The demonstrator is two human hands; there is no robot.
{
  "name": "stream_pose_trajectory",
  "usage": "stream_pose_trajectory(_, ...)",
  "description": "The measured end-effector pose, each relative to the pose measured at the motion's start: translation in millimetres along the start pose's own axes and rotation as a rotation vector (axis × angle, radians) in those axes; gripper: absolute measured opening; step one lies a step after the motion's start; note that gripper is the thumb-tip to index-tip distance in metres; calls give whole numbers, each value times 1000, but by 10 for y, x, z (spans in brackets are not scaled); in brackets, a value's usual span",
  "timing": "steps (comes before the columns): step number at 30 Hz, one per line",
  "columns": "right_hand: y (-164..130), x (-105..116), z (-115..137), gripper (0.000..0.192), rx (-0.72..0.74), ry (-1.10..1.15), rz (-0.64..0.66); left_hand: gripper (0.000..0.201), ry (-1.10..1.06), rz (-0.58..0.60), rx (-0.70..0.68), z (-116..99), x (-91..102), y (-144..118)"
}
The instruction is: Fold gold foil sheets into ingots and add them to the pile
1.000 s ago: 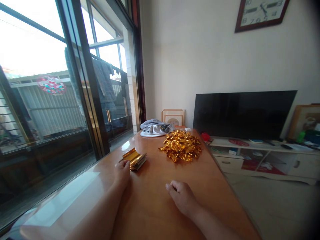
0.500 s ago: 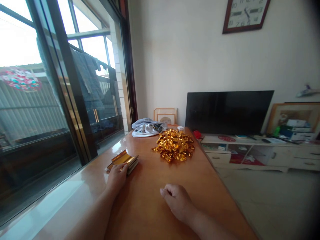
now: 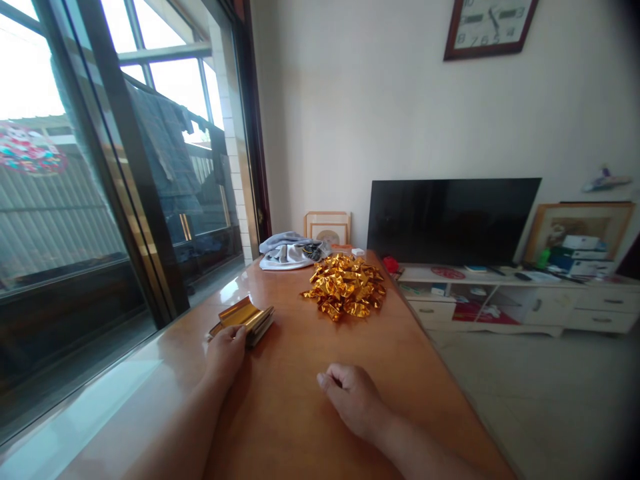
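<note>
Left hand (image 3: pixel 226 349) rests on the near edge of a stack of gold foil sheets (image 3: pixel 245 319), fingers touching it; right hand (image 3: pixel 350 399) lies loosely curled on the wooden table (image 3: pixel 295 413), well apart; beyond them, a heap of folded gold pieces (image 3: pixel 345 285)

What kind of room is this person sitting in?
Most likely a living room in a home: a flat television stands on a low white cabinet, a wall clock hangs above, and laundry dries outside the sliding window.
</note>
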State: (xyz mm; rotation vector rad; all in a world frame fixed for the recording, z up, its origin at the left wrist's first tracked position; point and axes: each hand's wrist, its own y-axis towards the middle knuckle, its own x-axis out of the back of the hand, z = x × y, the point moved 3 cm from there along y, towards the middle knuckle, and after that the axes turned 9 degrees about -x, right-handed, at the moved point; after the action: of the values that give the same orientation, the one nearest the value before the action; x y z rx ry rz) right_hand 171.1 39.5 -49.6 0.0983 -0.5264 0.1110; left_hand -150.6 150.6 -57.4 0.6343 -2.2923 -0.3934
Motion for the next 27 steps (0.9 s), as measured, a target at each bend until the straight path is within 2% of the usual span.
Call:
stream_pose_trajectory(12, -10, 12, 23, 41, 1, -18, 16, 37, -147, -49, 84, -57, 24, -46)
stream_pose_trajectory(27, -4, 2, -41, 42, 21, -44, 19, 36, -252, -133, 95, -22, 65, -66)
